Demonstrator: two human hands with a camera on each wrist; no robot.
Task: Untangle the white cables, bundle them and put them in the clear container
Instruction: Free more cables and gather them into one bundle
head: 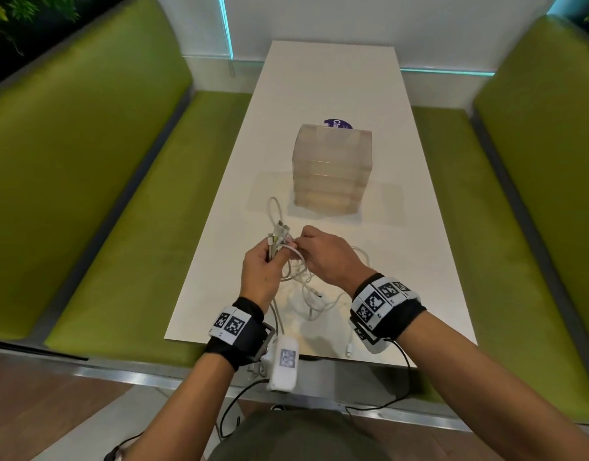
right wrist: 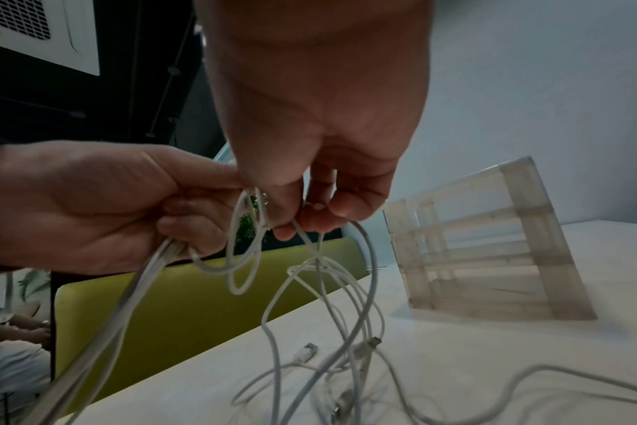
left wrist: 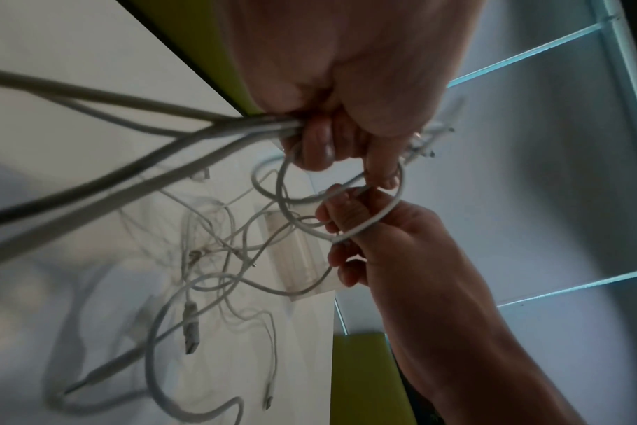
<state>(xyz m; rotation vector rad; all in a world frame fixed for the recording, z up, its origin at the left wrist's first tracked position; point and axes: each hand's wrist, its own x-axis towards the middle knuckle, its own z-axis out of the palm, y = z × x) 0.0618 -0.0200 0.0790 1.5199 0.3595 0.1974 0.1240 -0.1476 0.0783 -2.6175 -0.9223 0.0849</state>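
Observation:
Several white cables (head: 306, 287) hang in a tangle from both hands down to the white table (head: 319, 94). My left hand (head: 263, 267) grips a bunch of cable ends, with plugs (head: 280, 231) sticking up above the fist. In the left wrist view the strands (left wrist: 237, 129) run into its curled fingers (left wrist: 317, 143). My right hand (head: 323, 254) pinches one cable loop (right wrist: 310, 235) just right of the left hand. The clear container (head: 331, 168) stands on the table beyond the hands, apart from them.
Green bench seats (head: 103, 194) flank the table on both sides. A purple round sticker (head: 338, 124) lies behind the container. A loose plug (head: 349, 351) lies near the table's front edge. Black wires hang from my wrist cameras below the table.

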